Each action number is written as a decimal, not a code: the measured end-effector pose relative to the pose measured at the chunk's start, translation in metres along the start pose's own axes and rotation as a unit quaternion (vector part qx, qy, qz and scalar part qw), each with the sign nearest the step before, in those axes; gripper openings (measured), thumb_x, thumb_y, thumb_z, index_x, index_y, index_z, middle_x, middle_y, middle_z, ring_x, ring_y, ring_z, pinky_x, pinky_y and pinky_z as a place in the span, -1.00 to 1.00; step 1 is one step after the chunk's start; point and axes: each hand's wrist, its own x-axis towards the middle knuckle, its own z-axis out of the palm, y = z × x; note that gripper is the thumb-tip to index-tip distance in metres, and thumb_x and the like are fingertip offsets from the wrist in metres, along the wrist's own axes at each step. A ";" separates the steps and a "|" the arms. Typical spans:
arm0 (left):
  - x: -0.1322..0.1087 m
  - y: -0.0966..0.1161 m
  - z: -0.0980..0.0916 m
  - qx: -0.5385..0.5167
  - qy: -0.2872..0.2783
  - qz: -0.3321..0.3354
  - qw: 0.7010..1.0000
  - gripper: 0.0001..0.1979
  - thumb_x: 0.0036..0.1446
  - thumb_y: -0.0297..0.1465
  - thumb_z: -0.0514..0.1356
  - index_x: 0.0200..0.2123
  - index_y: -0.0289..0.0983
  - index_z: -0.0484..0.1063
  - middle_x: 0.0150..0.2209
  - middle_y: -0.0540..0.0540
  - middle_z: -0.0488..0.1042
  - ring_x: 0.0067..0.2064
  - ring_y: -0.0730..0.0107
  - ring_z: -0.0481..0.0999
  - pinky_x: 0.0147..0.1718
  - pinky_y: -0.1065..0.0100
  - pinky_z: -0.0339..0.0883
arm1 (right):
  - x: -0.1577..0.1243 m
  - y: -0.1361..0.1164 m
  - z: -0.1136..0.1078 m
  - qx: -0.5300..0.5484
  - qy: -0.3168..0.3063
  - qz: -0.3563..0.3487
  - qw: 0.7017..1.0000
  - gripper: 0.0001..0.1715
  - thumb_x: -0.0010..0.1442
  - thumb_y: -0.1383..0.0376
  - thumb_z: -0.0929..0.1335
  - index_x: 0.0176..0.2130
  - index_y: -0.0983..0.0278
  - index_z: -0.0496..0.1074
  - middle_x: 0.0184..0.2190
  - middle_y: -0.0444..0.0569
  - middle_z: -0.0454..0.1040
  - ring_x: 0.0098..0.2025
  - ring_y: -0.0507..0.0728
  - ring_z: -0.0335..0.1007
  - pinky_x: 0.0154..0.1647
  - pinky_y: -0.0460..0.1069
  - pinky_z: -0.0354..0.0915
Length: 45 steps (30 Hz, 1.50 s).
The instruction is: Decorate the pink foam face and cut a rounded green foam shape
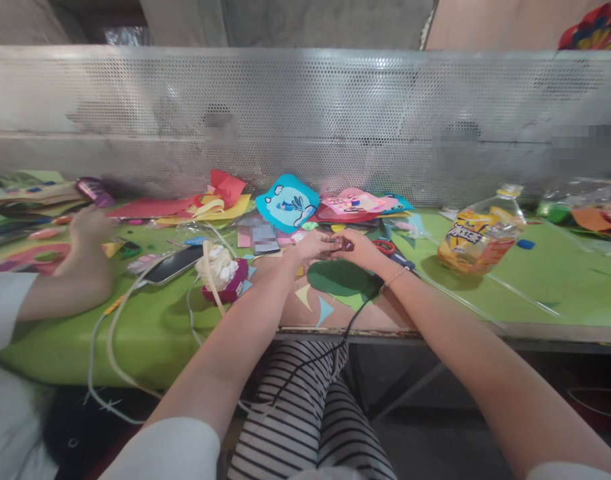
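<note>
My left hand [313,246] and my right hand [359,248] meet over the work table, fingertips pinched close together. Something small and dark pinkish seems to sit between them, too small to name. Just below lies a dark green paper oval [338,277] on a brown board [305,319], with paper scraps such as a light blue triangle [325,310] around it. Beside my right hand are red-handled scissors [384,247]. Behind the hands stands a blue paper cutout [288,205] with a drawing on it, and a pink decorated cutout [355,202] lies to its right.
On the right stands a clear plastic jug [480,233] with a yellow label. To the left are a phone [174,264], a cream and magenta object [224,273] and loose cables [110,347]. A co-worker's arm [80,273] rests at far left. A perforated metal panel [305,120] closes the back.
</note>
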 end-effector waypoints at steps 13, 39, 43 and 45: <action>-0.002 0.001 0.009 -0.137 0.077 -0.039 0.987 -0.56 0.04 -0.03 0.16 -0.37 -0.35 0.43 -0.52 -0.15 0.52 -0.47 0.40 0.55 -0.37 0.38 0.45 | 0.001 0.010 -0.003 -0.063 0.021 -0.006 0.998 -0.73 0.05 0.31 0.38 -0.18 0.27 0.51 -0.28 0.03 0.50 -0.29 0.14 0.41 -0.21 0.05 0.33; -0.003 0.004 0.004 -0.126 0.085 0.021 0.988 -0.86 0.10 -0.38 0.23 -0.39 -0.38 0.43 -0.49 -0.08 0.55 -0.45 0.53 0.54 -0.27 0.46 0.42 | 0.005 0.004 -0.008 0.050 0.157 0.124 0.979 -0.77 0.03 0.22 0.37 -0.36 0.31 0.57 -0.44 -0.03 0.56 -0.41 0.11 0.44 -0.32 0.00 0.34; -0.003 0.007 0.007 -0.162 0.091 0.008 0.983 -0.86 0.18 -0.41 0.13 -0.34 -0.38 0.42 -0.52 -0.09 0.53 -0.45 0.48 0.56 -0.30 0.44 0.44 | 0.004 0.005 -0.008 0.037 0.158 0.058 0.985 -0.78 0.03 0.23 0.39 -0.31 0.26 0.59 -0.37 -0.02 0.53 -0.33 0.10 0.42 -0.26 0.01 0.34; -0.003 0.009 0.010 -0.177 0.086 0.003 0.980 -0.79 0.20 -0.34 0.11 -0.32 -0.39 0.43 -0.51 -0.12 0.54 -0.45 0.43 0.56 -0.30 0.40 0.45 | 0.004 0.007 -0.006 0.033 0.131 0.022 0.991 -0.78 0.01 0.25 0.41 -0.28 0.21 0.59 -0.30 -0.02 0.50 -0.25 0.11 0.41 -0.22 0.01 0.34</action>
